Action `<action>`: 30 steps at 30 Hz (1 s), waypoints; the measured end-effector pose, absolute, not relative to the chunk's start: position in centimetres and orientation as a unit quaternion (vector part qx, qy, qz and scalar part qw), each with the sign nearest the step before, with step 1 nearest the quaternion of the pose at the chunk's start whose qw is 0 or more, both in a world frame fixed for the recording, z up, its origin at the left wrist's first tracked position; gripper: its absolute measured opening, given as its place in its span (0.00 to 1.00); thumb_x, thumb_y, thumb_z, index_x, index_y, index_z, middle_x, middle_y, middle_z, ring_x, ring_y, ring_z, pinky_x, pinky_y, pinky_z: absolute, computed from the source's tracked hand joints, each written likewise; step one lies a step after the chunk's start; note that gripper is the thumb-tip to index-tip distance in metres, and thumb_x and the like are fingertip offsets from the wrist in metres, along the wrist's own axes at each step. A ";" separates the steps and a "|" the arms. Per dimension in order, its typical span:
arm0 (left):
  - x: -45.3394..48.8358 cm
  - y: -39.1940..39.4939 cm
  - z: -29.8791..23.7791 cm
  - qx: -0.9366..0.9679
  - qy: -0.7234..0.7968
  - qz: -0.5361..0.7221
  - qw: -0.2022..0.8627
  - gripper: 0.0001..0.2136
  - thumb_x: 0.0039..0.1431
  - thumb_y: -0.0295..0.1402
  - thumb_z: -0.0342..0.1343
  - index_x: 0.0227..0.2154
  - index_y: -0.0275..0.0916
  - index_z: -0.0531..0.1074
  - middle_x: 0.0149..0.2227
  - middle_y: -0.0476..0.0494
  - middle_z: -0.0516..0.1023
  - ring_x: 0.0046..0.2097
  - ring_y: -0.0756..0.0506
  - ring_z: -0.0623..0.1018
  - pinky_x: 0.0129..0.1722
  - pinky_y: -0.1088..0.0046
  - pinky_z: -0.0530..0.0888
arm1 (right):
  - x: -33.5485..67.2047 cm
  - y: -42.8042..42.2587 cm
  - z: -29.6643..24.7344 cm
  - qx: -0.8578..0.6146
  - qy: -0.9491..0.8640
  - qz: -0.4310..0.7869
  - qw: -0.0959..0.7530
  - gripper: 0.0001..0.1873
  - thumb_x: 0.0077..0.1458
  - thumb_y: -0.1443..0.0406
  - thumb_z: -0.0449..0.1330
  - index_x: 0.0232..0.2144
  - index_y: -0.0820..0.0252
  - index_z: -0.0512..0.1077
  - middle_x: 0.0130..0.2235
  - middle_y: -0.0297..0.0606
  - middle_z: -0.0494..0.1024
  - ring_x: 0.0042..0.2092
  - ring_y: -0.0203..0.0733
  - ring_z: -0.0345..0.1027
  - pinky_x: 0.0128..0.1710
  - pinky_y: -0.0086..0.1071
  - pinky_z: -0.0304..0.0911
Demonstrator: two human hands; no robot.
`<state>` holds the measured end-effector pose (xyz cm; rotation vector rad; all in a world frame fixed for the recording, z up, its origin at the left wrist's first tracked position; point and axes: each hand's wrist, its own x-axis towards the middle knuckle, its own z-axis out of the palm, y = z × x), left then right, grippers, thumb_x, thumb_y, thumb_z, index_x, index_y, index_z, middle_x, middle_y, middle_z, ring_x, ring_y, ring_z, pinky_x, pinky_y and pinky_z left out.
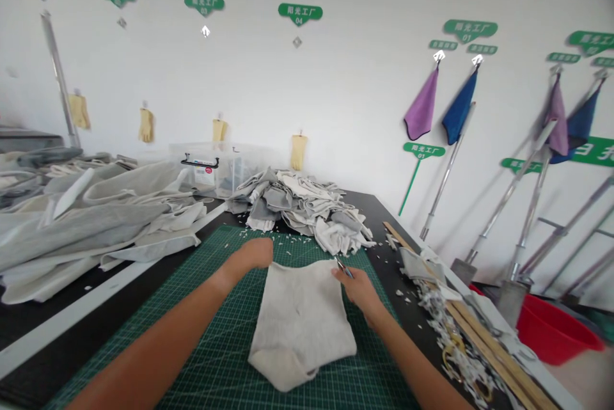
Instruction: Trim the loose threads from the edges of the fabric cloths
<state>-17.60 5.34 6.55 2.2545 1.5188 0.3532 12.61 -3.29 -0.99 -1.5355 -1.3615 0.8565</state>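
A light grey piece of knitted cloth (302,314) is held up over the green cutting mat (211,346), its lower edge curled. My left hand (258,252) is closed on the cloth's upper left corner, fingers mostly hidden behind the fist. At the upper right corner, my right hand (357,288) is closed around small metal snips (344,268). Their tip is at the cloth's edge; whether the blades are apart is too small to tell. Small white scraps lie on the mat beyond the cloth.
Piled grey cloth pieces (297,202) stand behind the mat. Larger grey cloths (96,224) cover the left side, near a see-through plastic box (225,173). Along the right edge lie wooden strips (489,346), white scraps and yellow-handled scissors (451,352). A red basin (556,330) stands beyond.
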 end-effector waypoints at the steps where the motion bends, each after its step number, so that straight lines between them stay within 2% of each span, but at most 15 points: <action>1: -16.8 5.6 5.6 0.820 0.526 0.152 0.169 0.03 0.49 0.28 0.56 0.28 0.37 0.73 0.33 0.34 0.80 0.39 0.37 0.80 0.42 0.60 0.73 | 12.7 -3.1 -1.4 -0.620 -0.556 0.337 0.440 0.26 0.51 0.44 0.61 0.23 0.57 0.60 0.16 0.25 0.55 0.18 0.30 0.47 0.19 0.27 0.39; 3: -14.8 5.9 4.0 0.844 0.471 0.201 0.163 0.09 0.54 0.31 0.55 0.38 0.39 0.74 0.39 0.36 0.81 0.43 0.38 0.79 0.46 0.61 0.72 | 12.7 -3.0 -1.5 -0.620 -0.559 0.327 0.444 0.24 0.52 0.45 0.60 0.24 0.57 0.61 0.17 0.26 0.56 0.19 0.31 0.48 0.20 0.27 0.40; 5: -12.4 6.2 2.8 0.863 0.393 0.254 0.191 0.14 0.57 0.36 0.56 0.45 0.40 0.74 0.42 0.37 0.81 0.44 0.39 0.79 0.46 0.64 0.72 | 12.7 -3.2 -1.3 -0.619 -0.562 0.316 0.448 0.23 0.53 0.46 0.60 0.25 0.58 0.62 0.19 0.27 0.57 0.21 0.31 0.49 0.21 0.27 0.42; 8: -8.7 6.5 1.2 0.864 0.311 0.307 0.252 0.19 0.59 0.41 0.57 0.50 0.38 0.74 0.46 0.37 0.80 0.46 0.41 0.78 0.47 0.67 0.73 | 12.8 -3.4 -1.0 -0.615 -0.584 0.288 0.444 0.21 0.55 0.47 0.59 0.27 0.59 0.65 0.21 0.29 0.60 0.24 0.32 0.51 0.23 0.26 0.45; 14: -4.7 5.4 -1.1 0.854 0.260 0.349 0.284 0.12 0.61 0.39 0.55 0.39 0.38 0.79 0.40 0.41 0.82 0.43 0.43 0.78 0.46 0.69 0.72 | 13.0 -3.5 -1.7 -0.599 -0.618 0.217 0.461 0.21 0.57 0.48 0.57 0.27 0.60 0.68 0.27 0.31 0.66 0.30 0.35 0.56 0.29 0.27 0.52; 21: -5.0 4.6 -2.1 0.800 0.253 0.405 0.362 0.14 0.62 0.41 0.54 0.41 0.37 0.79 0.42 0.41 0.82 0.45 0.42 0.79 0.48 0.68 0.72 | 12.8 -3.7 -1.8 -0.609 -0.627 0.177 0.452 0.20 0.59 0.49 0.56 0.28 0.61 0.71 0.28 0.32 0.69 0.32 0.37 0.59 0.31 0.28 0.52; 30: -5.2 4.7 -1.7 0.779 0.245 0.402 0.414 0.16 0.60 0.44 0.57 0.39 0.36 0.80 0.41 0.41 0.83 0.45 0.42 0.79 0.50 0.68 0.72 | 12.1 -4.8 -0.7 -0.596 -0.645 0.178 0.444 0.23 0.62 0.47 0.52 0.31 0.59 0.71 0.30 0.32 0.71 0.34 0.39 0.62 0.35 0.28 0.55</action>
